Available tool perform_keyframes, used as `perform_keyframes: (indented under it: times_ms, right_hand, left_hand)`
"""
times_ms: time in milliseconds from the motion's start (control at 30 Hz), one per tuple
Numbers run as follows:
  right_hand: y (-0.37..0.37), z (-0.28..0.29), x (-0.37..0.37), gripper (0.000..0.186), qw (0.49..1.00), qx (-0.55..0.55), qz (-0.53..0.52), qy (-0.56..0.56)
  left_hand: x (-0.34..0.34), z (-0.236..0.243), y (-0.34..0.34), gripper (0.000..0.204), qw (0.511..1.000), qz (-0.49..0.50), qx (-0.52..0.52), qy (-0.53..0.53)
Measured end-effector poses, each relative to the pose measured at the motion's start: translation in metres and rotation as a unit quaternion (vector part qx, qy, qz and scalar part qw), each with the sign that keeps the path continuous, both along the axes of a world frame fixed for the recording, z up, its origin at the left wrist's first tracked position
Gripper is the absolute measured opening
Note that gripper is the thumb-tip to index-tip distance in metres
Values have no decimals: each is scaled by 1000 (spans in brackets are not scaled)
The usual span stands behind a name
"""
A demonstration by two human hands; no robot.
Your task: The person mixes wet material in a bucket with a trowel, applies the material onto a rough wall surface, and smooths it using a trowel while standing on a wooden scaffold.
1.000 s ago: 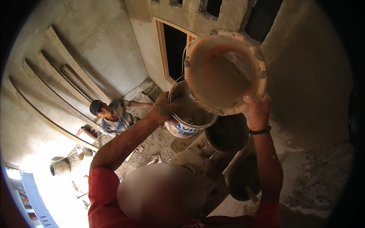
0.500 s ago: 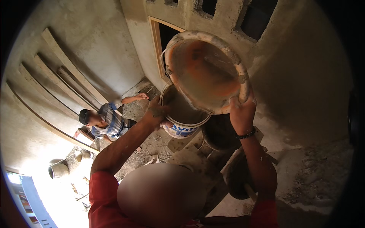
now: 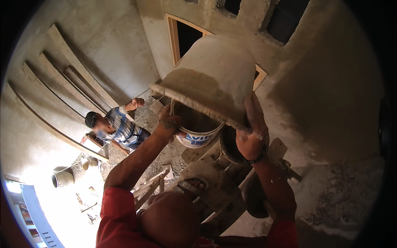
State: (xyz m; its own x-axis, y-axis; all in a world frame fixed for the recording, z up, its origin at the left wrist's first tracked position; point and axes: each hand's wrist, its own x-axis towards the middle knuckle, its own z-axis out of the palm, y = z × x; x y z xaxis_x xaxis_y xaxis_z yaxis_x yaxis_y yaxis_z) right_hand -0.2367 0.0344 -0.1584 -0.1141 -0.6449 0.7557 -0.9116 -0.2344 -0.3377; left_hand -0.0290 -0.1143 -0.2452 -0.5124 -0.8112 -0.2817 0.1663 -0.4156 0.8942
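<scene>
My left hand point(image 3: 168, 125) is closed on the rim of a white paint bucket point(image 3: 196, 139) with blue print, which stands upright with its mouth up. A larger, mortar-crusted bucket point(image 3: 219, 62) is tipped over above it, bottom up, its thick rim point(image 3: 198, 105) slanting across the smaller bucket's mouth. My right hand point(image 3: 253, 134) grips this larger bucket at the right end of its rim. What passes between the two buckets is hidden. Just right of the paint bucket and below it sits a dark bucket point(image 3: 231, 144).
Boards point(image 3: 211, 182) and a dark rounded pan point(image 3: 256, 196) lie below my arms. A co-worker point(image 3: 124, 128) in a striped shirt stands at left, one arm raised. Long planks point(image 3: 68, 82) lean on the wall. Buckets point(image 3: 63, 179) lie on the floor, and a wooden window frame point(image 3: 171, 39) is ahead.
My right hand has tipped the large bucket further, so its mouth now faces down and its outside shows. My left hand still holds the paint bucket, nearly in place. The co-worker's raised hand has moved left.
</scene>
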Motion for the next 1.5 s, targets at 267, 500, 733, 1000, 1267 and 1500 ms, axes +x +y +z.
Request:
perform_keyframes:
  times_ms: [267, 500, 733, 1000, 1267, 1500]
  right_hand:
    - [4, 0, 7, 61, 999, -23, 46, 4]
    - [-8, -7, 3, 37, 846, 73, 25, -527]
    - [-46, -41, 10, 31, 630, 59, 55, -772]
    - [-105, -136, 78, 36, 547, 177, -1, -818]
    - [-127, -270, 128, 58, 463, 288, -28, -838]
    - [-136, -305, 154, 67, 426, 362, -79, -825]
  left_hand:
    - [9, -20, -6, 50, 997, -40, -8, 69]
    - [31, -12, 11, 44, 998, 65, 20, -19]
    - [88, -40, 40, 42, 990, 117, 21, -82]
    - [205, -82, 93, 43, 965, 193, 31, -176]
    - [283, -83, 144, 40, 942, 159, -93, -282]
    - [307, -80, 163, 44, 873, 113, -141, -453]
